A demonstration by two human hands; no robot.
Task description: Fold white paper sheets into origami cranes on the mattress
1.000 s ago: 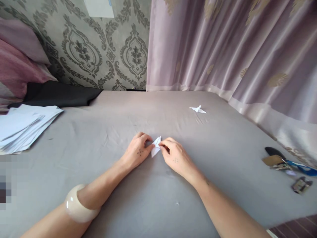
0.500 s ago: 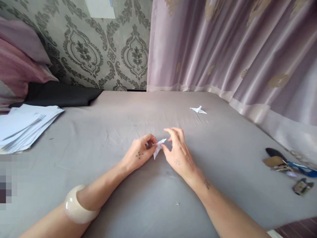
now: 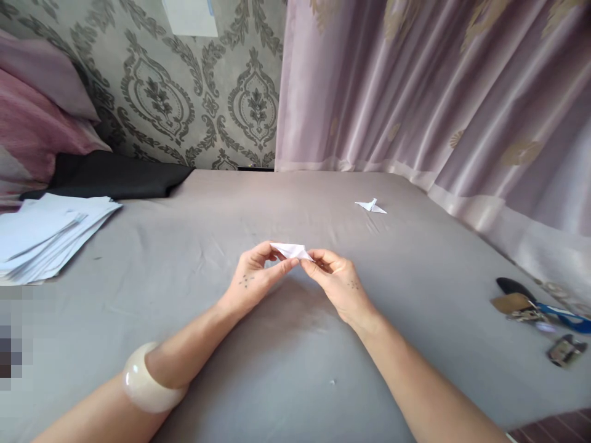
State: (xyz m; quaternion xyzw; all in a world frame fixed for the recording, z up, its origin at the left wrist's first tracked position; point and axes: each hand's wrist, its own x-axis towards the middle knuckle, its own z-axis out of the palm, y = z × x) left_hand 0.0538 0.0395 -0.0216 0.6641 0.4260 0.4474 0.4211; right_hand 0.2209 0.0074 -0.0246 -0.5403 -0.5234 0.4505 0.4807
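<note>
Between my two hands is a small piece of folded white paper [image 3: 292, 250], pointed at its left end and at its lower right. My left hand [image 3: 256, 269] pinches it from the left, the thumb along its lower edge and the fingers partly hidden behind it. From the right, my right hand [image 3: 336, 278] grips the other end between thumb and curled fingers. Farther back on the grey cloth-covered surface [image 3: 277, 369] lies a folded white paper crane [image 3: 372, 207] with its points spread.
A stack of white paper sheets [image 3: 55, 237] lies at the left, with a black folded cloth [image 3: 115, 175] behind it. Keys with a tan tag [image 3: 511, 303], a blue strap [image 3: 566, 317] and a small dark object [image 3: 567, 351] are at the right. A patterned wall and curtain [image 3: 369, 92] border the back.
The folded paper has been raised slightly and turned, so it now lies more lengthwise between my hands. My right hand, its fingers spread before, has closed on the paper's right end.
</note>
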